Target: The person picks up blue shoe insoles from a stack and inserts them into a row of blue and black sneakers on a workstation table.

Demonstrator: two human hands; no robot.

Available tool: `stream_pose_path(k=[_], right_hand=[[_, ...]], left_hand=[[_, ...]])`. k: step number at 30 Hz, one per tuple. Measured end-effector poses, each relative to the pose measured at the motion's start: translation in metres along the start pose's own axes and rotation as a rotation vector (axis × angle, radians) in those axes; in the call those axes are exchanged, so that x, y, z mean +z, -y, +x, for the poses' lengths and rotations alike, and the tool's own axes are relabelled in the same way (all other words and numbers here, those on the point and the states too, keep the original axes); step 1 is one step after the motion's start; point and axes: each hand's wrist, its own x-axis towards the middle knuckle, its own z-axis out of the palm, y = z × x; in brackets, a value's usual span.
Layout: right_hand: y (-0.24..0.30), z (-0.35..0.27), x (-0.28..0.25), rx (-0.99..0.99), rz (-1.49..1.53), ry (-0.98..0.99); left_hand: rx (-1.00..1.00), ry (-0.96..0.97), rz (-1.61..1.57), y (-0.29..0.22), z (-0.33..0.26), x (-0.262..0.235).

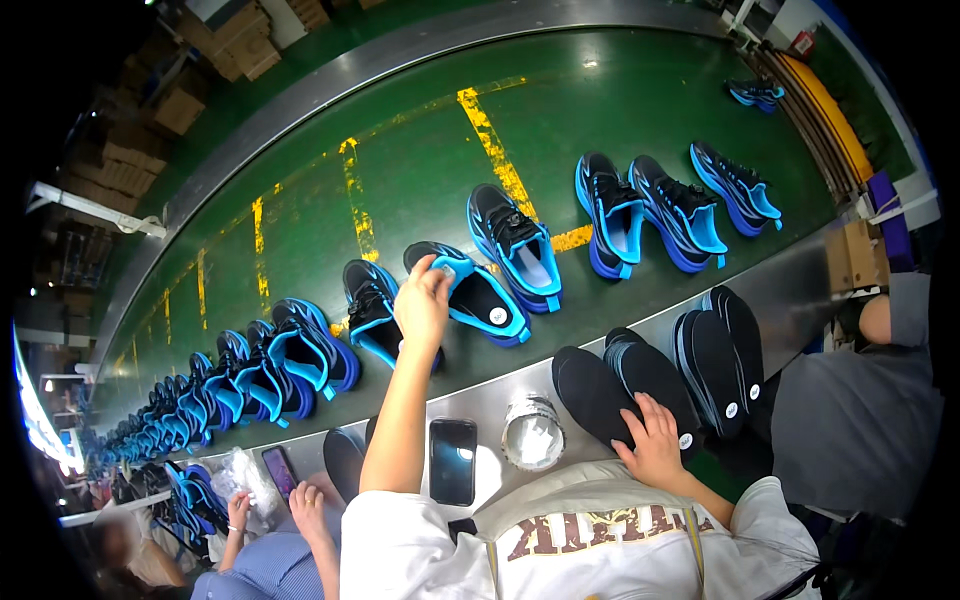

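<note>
My left hand (425, 305) reaches over a black and blue sneaker (510, 325) and pinches the tongue area at its opening. Inside that shoe lies a black insole with a round white sticker. My right hand (655, 440) rests, fingers stretched out, against black insoles (590, 395) on the metal ledge. More stacked insoles (705, 365) lie just right of it. A sneaker (520, 250) stands just beyond my left hand's shoe, and another sneaker (370, 300) is partly hidden behind my left hand and forearm.
The green conveyor belt (420, 170) carries a long row of sneakers (280, 350) to the left and several to the right. On the metal ledge (490, 385) are a phone (453, 460) and a roll of tape (533, 435). Co-workers sit close on both sides.
</note>
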Motion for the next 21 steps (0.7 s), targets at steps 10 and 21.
stream_pose_path(k=[10,21], right_hand=[[-0.006,-0.004,0.002,0.047,-0.034,0.089],[-0.021,0.045,-0.061,0.072,0.349,-0.094]], left_hand=[[-0.653,-0.100,-1.608,0.004,0.009,-0.070],[0.214,0.184,0.009,-0.082,0.037,0.017]])
